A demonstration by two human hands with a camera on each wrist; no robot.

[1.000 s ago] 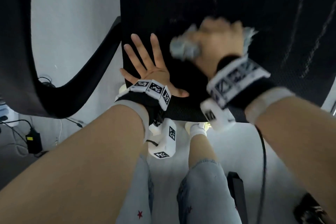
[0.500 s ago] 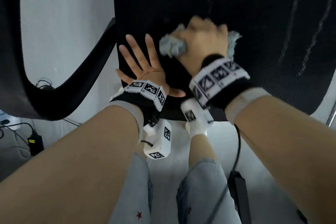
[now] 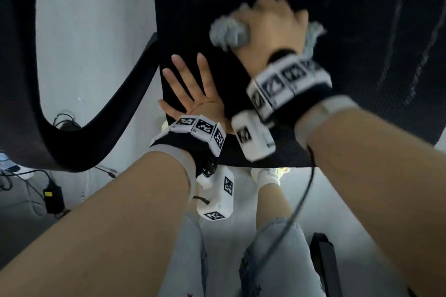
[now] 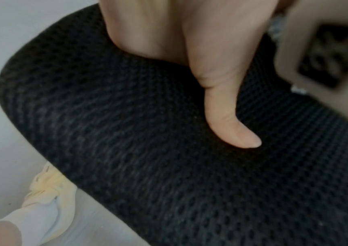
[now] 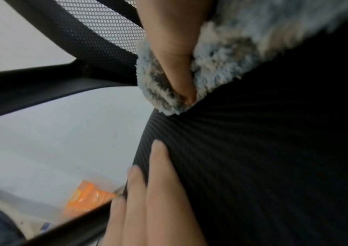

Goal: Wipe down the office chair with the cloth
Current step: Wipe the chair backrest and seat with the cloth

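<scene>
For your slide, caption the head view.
Right hand presses cloth on chair seat; left hand lies flat.

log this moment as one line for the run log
step: wiping seat | right hand: grips cloth on seat | left hand: flat on seat, bracing

left hand (image 3: 193, 94): flat, fingers spread straight, palm down at seat's near-left corner, thumb out | right hand (image 3: 270, 31): fingers curled, thumb pinching the cloth (image 3: 228, 32), blurred | both forearms extended forward
</scene>
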